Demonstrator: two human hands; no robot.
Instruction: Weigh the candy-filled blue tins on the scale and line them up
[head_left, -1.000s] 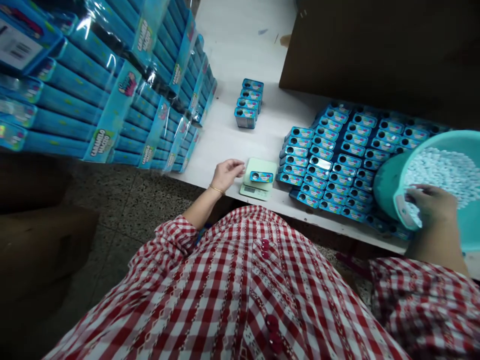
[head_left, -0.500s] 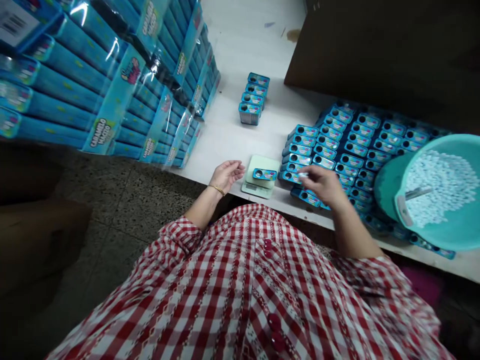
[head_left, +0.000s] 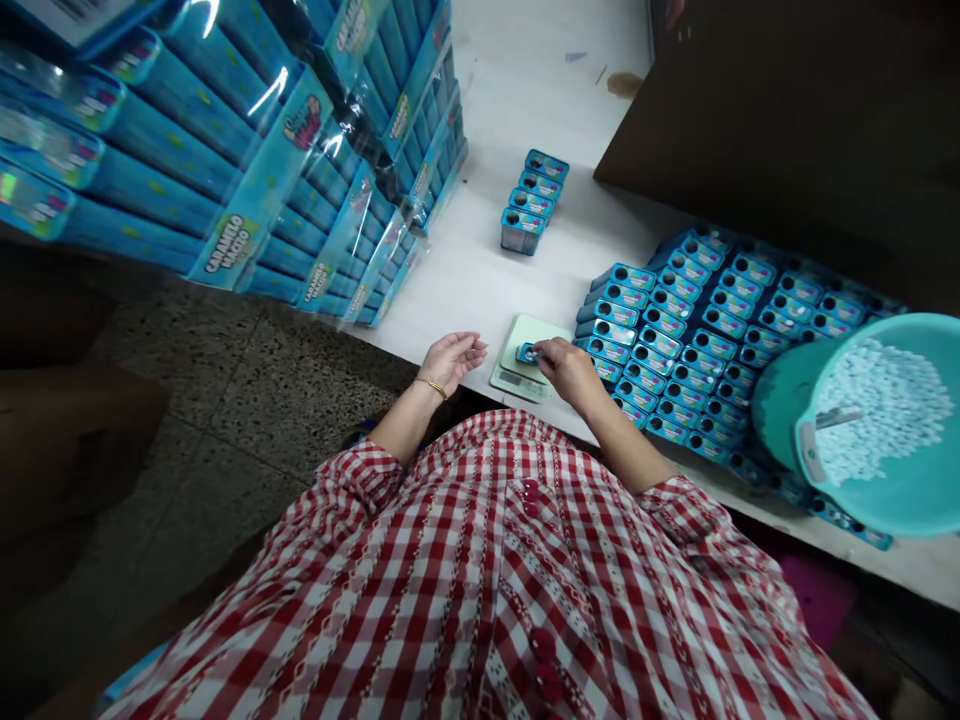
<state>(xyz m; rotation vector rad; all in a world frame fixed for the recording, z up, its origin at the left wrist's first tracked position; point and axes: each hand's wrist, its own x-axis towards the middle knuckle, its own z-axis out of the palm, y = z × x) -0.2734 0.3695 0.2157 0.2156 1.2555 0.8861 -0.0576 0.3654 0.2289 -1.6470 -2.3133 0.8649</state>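
A small blue candy box (head_left: 523, 354) with a hole in its top stands on a pale green scale (head_left: 508, 366) near the table's front edge. Over that box, my right hand (head_left: 571, 372) has its fingertips pinched together at the hole. Something small and white, like a candy, shows at the fingertips; the fingers hide part of the box. My left hand (head_left: 450, 360), with a bangle at the wrist, is just left of the scale. Its palm is turned up, its fingers are loosely stretched and nothing lies in it.
Several rows of blue candy boxes (head_left: 667, 345) stand right of the scale. Beside them a turquoise bucket (head_left: 780, 385) holds white candies (head_left: 885, 400) and a metal scoop. A short row of boxes (head_left: 523, 230) stands farther back. Wrapped stacks of blue packs (head_left: 247, 190) fill the left.
My right hand has moved left from above the rows of boxes to the box on the scale, carrying the small white candy. My left hand stays beside the scale. The view has shifted slightly.
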